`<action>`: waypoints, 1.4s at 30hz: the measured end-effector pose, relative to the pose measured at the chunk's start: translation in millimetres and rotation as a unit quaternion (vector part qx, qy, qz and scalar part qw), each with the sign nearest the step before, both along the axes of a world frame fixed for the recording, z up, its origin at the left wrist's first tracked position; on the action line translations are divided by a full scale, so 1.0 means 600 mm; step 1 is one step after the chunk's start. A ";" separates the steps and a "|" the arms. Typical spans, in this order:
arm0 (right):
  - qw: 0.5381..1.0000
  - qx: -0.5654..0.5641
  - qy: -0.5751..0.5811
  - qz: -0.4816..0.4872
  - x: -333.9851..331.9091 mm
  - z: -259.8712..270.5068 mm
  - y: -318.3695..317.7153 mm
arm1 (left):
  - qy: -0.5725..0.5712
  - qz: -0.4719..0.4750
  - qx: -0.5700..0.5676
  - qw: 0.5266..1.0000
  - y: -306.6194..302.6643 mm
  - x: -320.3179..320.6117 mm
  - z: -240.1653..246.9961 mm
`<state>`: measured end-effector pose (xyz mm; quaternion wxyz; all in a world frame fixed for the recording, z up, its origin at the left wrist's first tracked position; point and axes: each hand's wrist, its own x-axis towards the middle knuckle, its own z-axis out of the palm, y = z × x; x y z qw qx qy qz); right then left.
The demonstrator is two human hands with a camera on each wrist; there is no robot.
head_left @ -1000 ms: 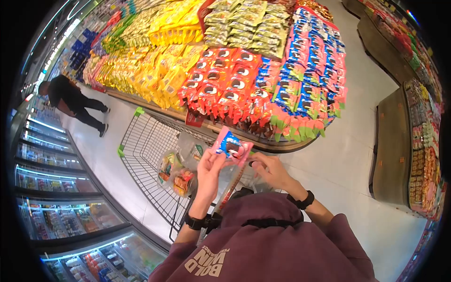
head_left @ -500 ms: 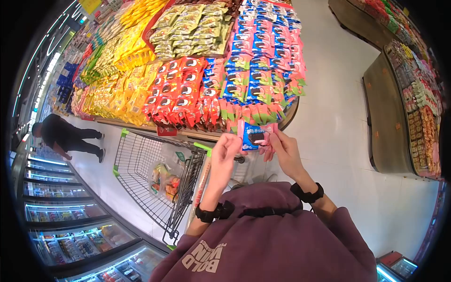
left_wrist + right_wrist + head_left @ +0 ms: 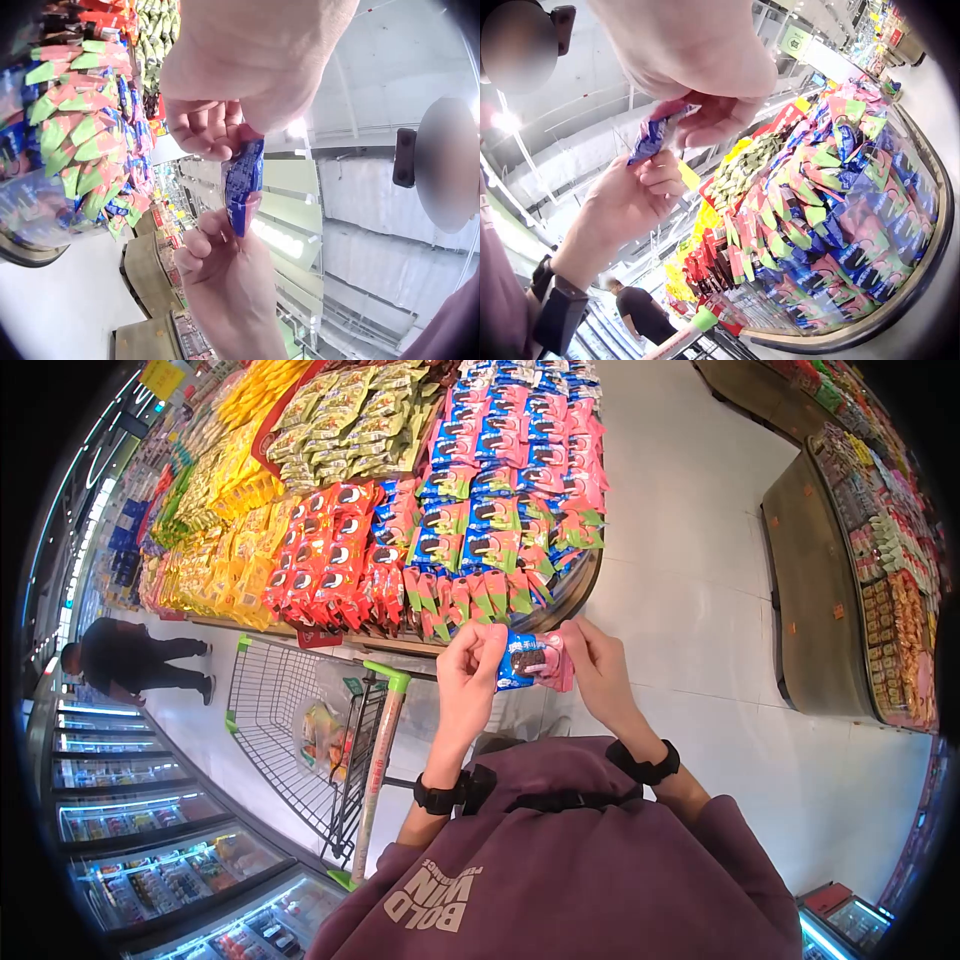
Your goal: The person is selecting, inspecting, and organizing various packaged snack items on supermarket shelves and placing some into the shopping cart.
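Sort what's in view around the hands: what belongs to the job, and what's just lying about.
In the job:
held packet, pinched at its two ends
left hand
right hand

Just about:
blue-pink packets, stacked on display
red packets
yellow packets
cart, touched by neither hand
bagged goods inside it

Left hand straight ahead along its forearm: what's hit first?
Besides the packet it pinches, the left hand would likely meet the stacked blue-and-pink packets first; height difference is hard to judge.

Bright light, dark warped edges
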<state>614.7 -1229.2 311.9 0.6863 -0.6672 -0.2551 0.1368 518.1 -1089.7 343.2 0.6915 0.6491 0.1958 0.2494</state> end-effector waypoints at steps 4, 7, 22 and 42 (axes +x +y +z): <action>1.000 -0.004 -0.007 -0.017 0.018 0.009 0.017 | -0.021 0.078 0.038 0.996 -0.011 0.007 -0.022; 1.000 0.010 0.021 0.013 0.032 0.003 0.044 | -0.023 0.119 0.004 0.993 0.003 0.012 -0.021; 0.998 0.051 0.030 0.027 0.093 0.008 0.151 | -0.044 0.085 -0.004 0.995 0.127 0.094 0.003; 0.983 0.032 -0.025 0.180 0.128 0.047 0.253 | 0.003 -0.012 -0.073 0.997 0.220 0.061 0.042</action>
